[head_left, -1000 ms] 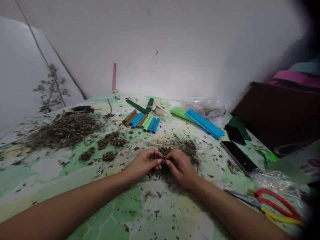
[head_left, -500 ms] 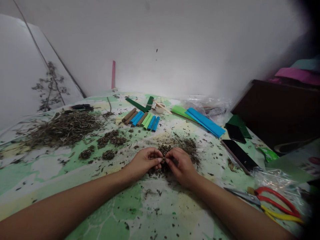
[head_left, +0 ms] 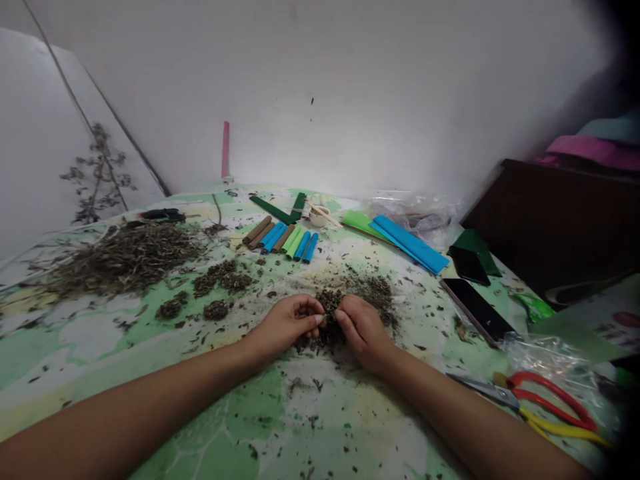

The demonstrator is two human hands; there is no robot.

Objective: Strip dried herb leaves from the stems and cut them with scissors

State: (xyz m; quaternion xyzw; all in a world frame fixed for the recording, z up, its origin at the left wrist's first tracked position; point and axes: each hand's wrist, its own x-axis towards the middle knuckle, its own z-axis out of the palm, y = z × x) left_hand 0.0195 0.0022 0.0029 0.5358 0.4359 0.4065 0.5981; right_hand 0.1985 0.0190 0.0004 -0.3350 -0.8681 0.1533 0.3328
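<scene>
Dark crumbled dried leaves [head_left: 330, 303] lie heaped on the table between my two hands. My left hand [head_left: 295, 319] is closed at the heap's left side, thumb pressed to the fingers; what it pinches is too small to make out. On the right side my right hand [head_left: 364, 327] is closed too, its fingers curled in with their contents hidden. A gap of leaf bits separates the hands. Beyond them stands a row of several rolled tubes [head_left: 283, 238] in brown, blue and light green, with dark filling at some ends.
Dried stems and leaves [head_left: 130, 257] pile up at left, with smaller clumps [head_left: 220, 277] nearer. Folded blue paper [head_left: 410, 243], a small cup [head_left: 319, 215], phones [head_left: 477, 310] and red-and-yellow-handled scissors [head_left: 550, 403] lie around. A dark box-like object [head_left: 545, 227] stands at right.
My right hand has drawn slightly right, away from my left, and its fingers have curled in. The hands' fingertips were together before; now leaf bits show between them.
</scene>
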